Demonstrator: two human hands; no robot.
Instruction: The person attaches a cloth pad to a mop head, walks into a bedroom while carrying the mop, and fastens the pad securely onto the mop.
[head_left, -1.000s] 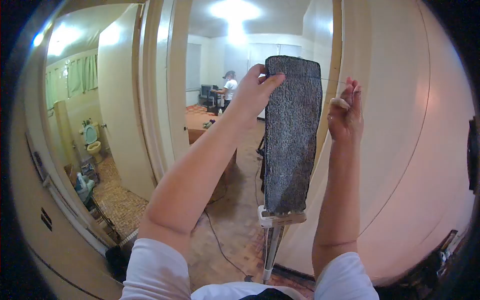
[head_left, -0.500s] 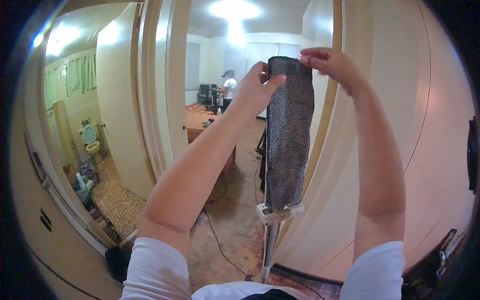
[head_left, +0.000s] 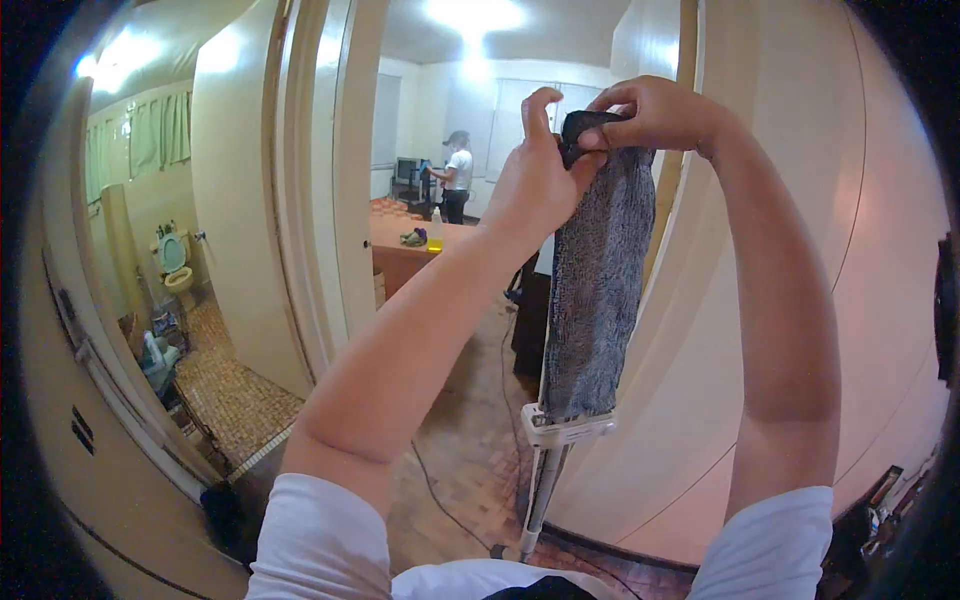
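In front of me stands a flat mop with its head up, its long dark grey mop pad [head_left: 600, 290] hanging nearly vertical. Below the pad are a white plastic holder [head_left: 570, 428] and a metal pole [head_left: 540, 495] reaching down toward the floor. My left hand [head_left: 545, 185] pinches the pad's top left corner, with the index finger raised. My right hand [head_left: 668, 115] grips the top edge beside it, fingers over and thumb in front. The pad's top end is bunched and folded between the two hands.
Through the doorway, a wooden desk [head_left: 400, 262] carries a bottle of yellow liquid [head_left: 435, 232] and a cloth. A person [head_left: 457, 178] stands farther back. A black cable [head_left: 440, 495] crosses the floor. At left is a bathroom with a toilet [head_left: 177, 268]; a pale wall [head_left: 790, 350] is close at right.
My right hand has come in from beside the pad to grip its top edge. The flat top is now folded and bunched. The mop has shifted slightly right in view.
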